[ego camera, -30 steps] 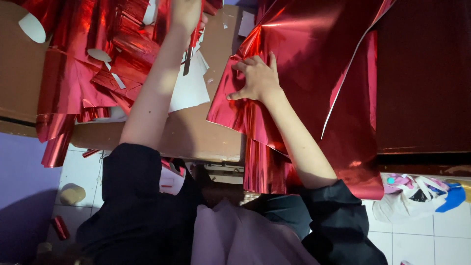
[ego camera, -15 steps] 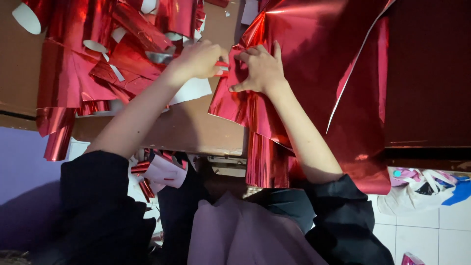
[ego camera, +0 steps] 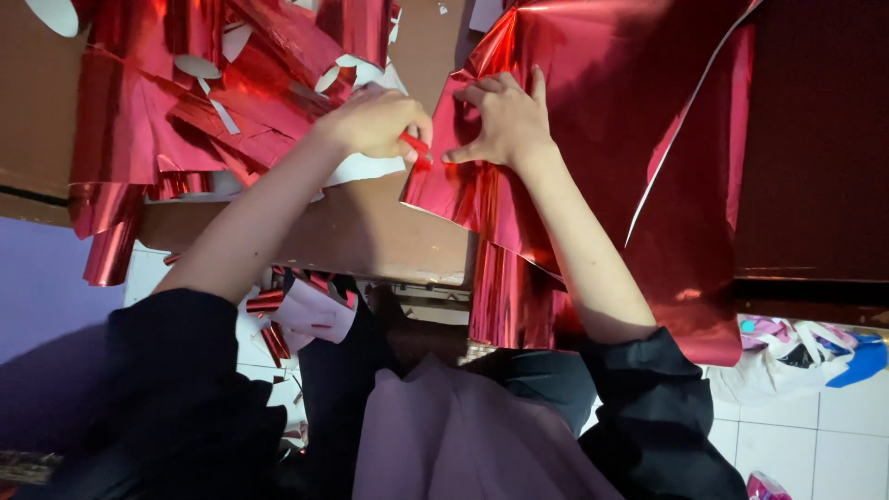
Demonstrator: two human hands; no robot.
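Note:
A large shiny red foil sheet (ego camera: 611, 111) lies over the brown tabletop (ego camera: 370, 231) and hangs down past its front edge. My right hand (ego camera: 505, 120) rests on the sheet's left part, fingers curled at its folded edge and thumb pointing left. My left hand (ego camera: 375, 120) is closed right beside it, fingertips pinching a small red bit at the sheet's left edge (ego camera: 417, 146). The two hands almost touch.
A heap of crumpled red foil scraps with white backing (ego camera: 213, 93) covers the table's left side. More scraps (ego camera: 306, 315) lie on my lap and on the white tiled floor. A white bag with coloured items (ego camera: 806, 356) sits lower right, under a dark surface (ego camera: 815, 139).
My left hand has come back from the far scrap heap to the sheet's left edge beside my right hand. The right hand has stayed on the sheet.

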